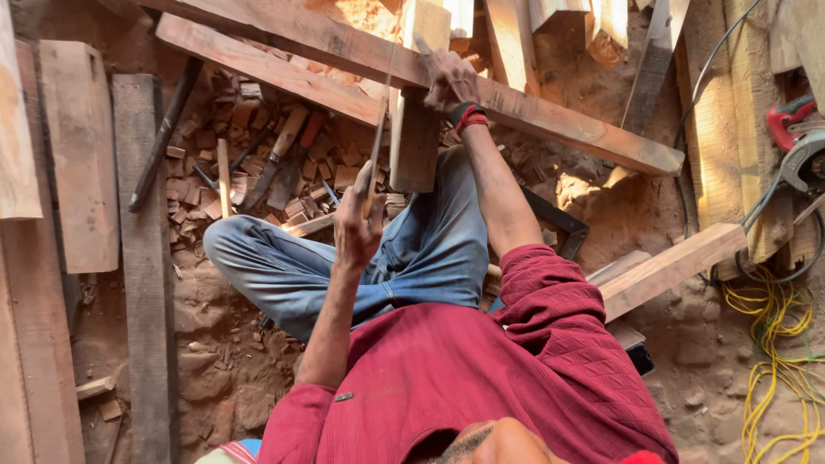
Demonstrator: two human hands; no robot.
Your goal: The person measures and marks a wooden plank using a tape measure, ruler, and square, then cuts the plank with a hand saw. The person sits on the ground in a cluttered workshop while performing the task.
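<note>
I am watching a thin wooden strip (375, 155) being held upright in front of the seated person, over the blue-jeaned knees. The left hand (358, 225) is grasping its lower end; the right hand (449, 82) is lying on a long plank (550, 116), its fingers too blurred to tell. This looks like measuring or marking, calling next for a steady strip. Wood offcuts (258, 163) are littering the dirt, 1 red power saw (795, 142) sitting far right.

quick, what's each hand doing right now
Left hand: closed, gripping a long thin metal ruler.
Right hand: fingers spread, pressing down on the long reddish wooden beam; holding nothing.
</note>
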